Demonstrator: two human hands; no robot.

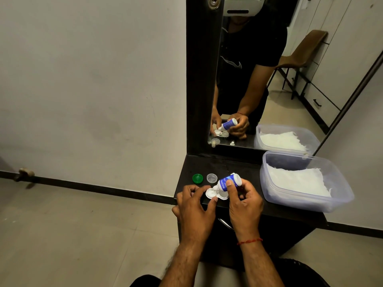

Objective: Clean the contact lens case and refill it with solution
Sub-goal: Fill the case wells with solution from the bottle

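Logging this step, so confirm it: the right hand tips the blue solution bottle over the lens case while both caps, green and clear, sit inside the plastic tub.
Not quite. The head view shows the green cap and clear cap lying on the dark shelf, left of the plastic tub. The right hand does tip the solution bottle over the lens case.

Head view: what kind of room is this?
Probably a bedroom dressing nook at home: a tall dark-framed wall mirror above a narrow black vanity shelf, with pale wardrobe drawers reflected behind.
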